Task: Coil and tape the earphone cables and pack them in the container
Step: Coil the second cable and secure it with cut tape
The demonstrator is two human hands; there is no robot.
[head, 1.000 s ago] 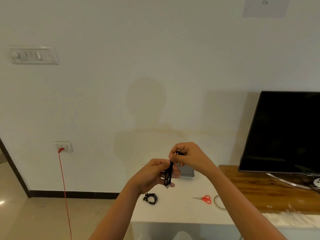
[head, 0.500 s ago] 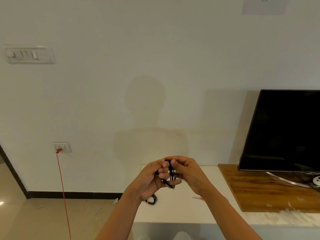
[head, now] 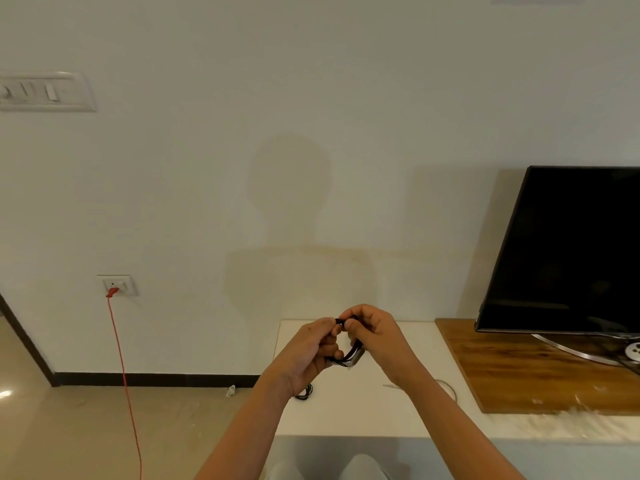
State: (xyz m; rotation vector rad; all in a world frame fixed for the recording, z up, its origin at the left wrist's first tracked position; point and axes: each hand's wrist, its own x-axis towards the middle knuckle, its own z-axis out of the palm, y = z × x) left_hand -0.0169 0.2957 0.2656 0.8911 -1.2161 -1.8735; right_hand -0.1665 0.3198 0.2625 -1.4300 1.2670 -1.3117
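Observation:
Above the white table [head: 346,414] I hold a coiled black earphone cable [head: 346,355] between both hands. My left hand [head: 308,351] grips the coil's left side with curled fingers. My right hand [head: 374,334] pinches its top and right side. A grey box-shaped thing [head: 356,358] shows just below the coil; I cannot tell if it touches the cable. A second black coiled earphone [head: 304,393] lies on the table, partly hidden by my left wrist.
A thin ring [head: 448,388] and a pale strip [head: 391,386] lie on the table right of my right wrist. A black television [head: 568,251] stands on a wooden board [head: 519,372] at the right. A red cord [head: 124,375] hangs from a wall socket at the left.
Both hands came down from chest height toward the table with the coil. The coil now opens into a loop between them. The red scissors are hidden behind my right arm.

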